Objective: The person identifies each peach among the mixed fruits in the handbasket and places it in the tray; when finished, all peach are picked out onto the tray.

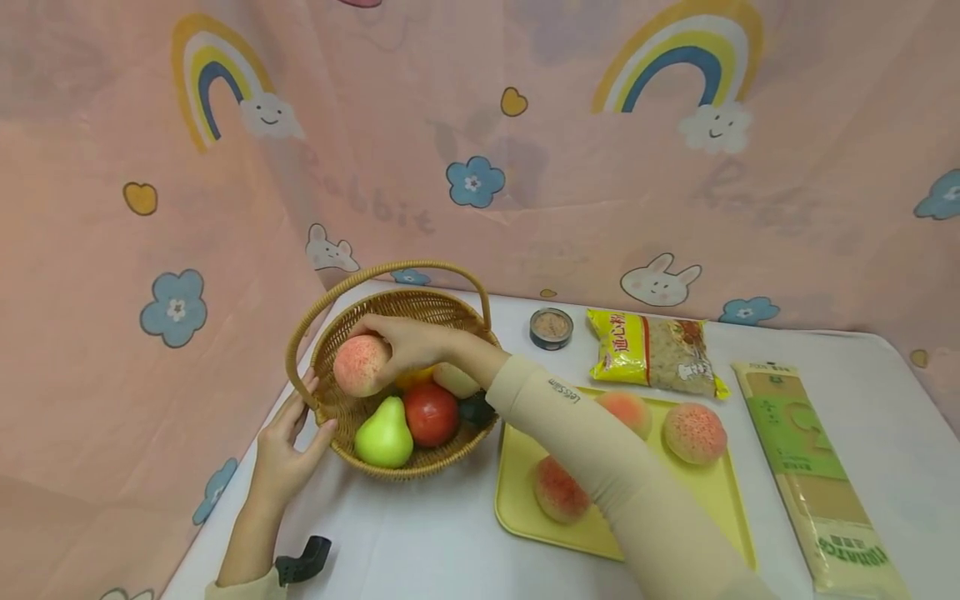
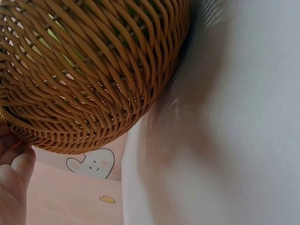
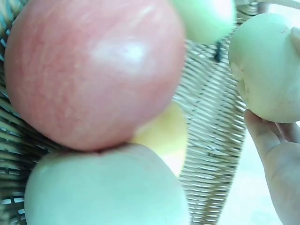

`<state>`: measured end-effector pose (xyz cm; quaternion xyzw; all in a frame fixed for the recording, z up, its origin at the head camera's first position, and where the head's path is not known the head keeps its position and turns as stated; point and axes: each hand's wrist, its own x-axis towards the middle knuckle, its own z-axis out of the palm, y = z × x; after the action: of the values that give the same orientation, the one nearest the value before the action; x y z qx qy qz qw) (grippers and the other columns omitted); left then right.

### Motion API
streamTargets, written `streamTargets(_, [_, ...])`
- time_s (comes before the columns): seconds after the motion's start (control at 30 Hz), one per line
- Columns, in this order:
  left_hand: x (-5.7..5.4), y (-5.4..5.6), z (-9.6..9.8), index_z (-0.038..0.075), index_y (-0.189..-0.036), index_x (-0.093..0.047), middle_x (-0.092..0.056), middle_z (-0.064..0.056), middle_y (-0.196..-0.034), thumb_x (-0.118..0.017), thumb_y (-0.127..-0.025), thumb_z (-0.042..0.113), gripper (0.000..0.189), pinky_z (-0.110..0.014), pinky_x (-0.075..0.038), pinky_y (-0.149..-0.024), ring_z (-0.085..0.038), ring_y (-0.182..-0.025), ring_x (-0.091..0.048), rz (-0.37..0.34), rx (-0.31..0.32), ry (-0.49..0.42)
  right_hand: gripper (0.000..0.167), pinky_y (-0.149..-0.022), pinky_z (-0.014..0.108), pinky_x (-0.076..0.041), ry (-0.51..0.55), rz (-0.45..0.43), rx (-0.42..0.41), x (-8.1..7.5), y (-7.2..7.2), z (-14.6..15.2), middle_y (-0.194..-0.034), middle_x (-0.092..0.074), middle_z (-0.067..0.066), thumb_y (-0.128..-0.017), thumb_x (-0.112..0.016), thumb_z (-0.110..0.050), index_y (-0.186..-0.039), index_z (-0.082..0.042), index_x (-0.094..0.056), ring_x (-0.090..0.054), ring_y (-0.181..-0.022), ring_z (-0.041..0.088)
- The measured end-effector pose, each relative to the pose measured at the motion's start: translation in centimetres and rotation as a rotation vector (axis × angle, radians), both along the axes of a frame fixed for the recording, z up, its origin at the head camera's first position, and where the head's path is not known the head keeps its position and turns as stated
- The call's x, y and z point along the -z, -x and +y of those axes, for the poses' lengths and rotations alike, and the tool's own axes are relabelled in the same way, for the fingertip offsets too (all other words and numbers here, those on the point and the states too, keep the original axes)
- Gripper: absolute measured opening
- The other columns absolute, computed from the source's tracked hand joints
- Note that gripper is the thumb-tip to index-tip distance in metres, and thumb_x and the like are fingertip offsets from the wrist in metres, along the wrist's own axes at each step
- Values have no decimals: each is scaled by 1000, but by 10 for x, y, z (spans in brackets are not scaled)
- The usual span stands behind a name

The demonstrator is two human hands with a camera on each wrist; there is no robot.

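A wicker basket [image 1: 408,307] with an arched handle stands at the left of the table. Over its inside my right hand [image 1: 411,340] grips a pink peach [image 1: 360,367], which also shows as a pale fruit [image 3: 267,65] in the right wrist view. My left hand [image 1: 283,454] holds the basket's left rim near the handle's foot; in the left wrist view its thumb [image 2: 23,164] lies against the rim. Inside the basket lie a green pear [image 1: 385,437], a red apple [image 1: 432,415], a yellow-orange fruit [image 1: 415,377], a pale fruit [image 1: 456,380] and a dark green thing [image 1: 475,409].
Right of the basket, a yellow tray [image 1: 521,512] bears three peaches, one [image 1: 695,433] at its right; the right sleeve [image 1: 600,442] crosses over it. Behind are a small round tin [image 1: 551,328] and a yellow pasta bag [image 1: 652,352]. A long noodle packet [image 1: 813,475] lies far right.
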<state>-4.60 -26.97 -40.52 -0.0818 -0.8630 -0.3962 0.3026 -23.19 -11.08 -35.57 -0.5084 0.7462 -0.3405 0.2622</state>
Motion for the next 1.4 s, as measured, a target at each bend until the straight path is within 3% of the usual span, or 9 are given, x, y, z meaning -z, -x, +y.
streamTargets(0.2, [5,1,-3,-15,-128,-48,-45,-32,-137,-66,-72,-15,59,-5,-34,-98,10,-127,-36,1,2,-5,72,-94,22,-48,-13,50,2,-21,-4,16,-132,-52,2,-76,-74,-22,-139,-13,-42,-53,-113,12])
streamTargets(0.4, [29,9,-18,-11,-131,-49,-44,-27,-141,-68,-71,-14,63,-4,-33,-98,9,-128,-35,-15,-21,14,73,-98,21,-46,28,85,-27,-40,-14,37,-137,-49,2,-77,-73,-18,-142,-11,-40,-51,-117,12])
streamTargets(0.47, [33,10,-21,-9,-131,-49,-44,-26,-141,-69,-71,-13,64,-5,-34,-98,1,-129,-38,-13,-18,15,74,-100,21,-45,51,77,-34,-44,-18,47,-139,-47,3,-77,-75,-17,-142,-10,-40,-49,-120,12])
streamTargets(0.67, [25,7,-16,-10,-132,-48,-44,-25,-142,-67,-72,-13,63,-7,-35,-99,3,-130,-38,-9,5,3,74,-99,27,-48,146,39,-7,-47,-32,86,-138,-45,3,-76,-78,-16,-140,-12,-42,-49,-120,14])
streamTargets(0.77, [31,9,-22,-7,-134,-48,-43,-22,-144,-68,-73,-11,64,-7,-35,-99,4,-130,-37,-6,18,5,73,-98,30,-50,197,29,17,-42,-37,111,-137,-46,3,-75,-79,-18,-139,-11,-42,-52,-117,15])
streamTargets(1.0, [32,10,-26,-7,-135,-47,-41,-22,-146,-69,-75,-8,64,-6,-35,-100,3,-132,-37,-17,39,9,73,-102,33,-49,268,-81,141,-23,-50,177,-134,-48,3,-75,-80,-13,-137,-9,-41,-51,-119,17])
streamTargets(1.3, [33,11,-25,-11,-131,-48,-42,-25,-143,-68,-70,-16,65,-7,-35,-100,3,-131,-37,18,38,-10,71,-99,23,-49,267,-150,323,18,-76,259,-136,-47,9,-78,-77,-9,-138,-8,-40,-49,-121,8])
streamTargets(1.4, [35,12,-24,-13,-130,-48,-42,-28,-142,-68,-68,-17,65,-7,-34,-101,5,-131,-36,15,34,-8,70,-97,19,-48,255,-132,385,31,-87,282,-136,-47,12,-78,-76,-7,-139,-8,-40,-49,-119,3])
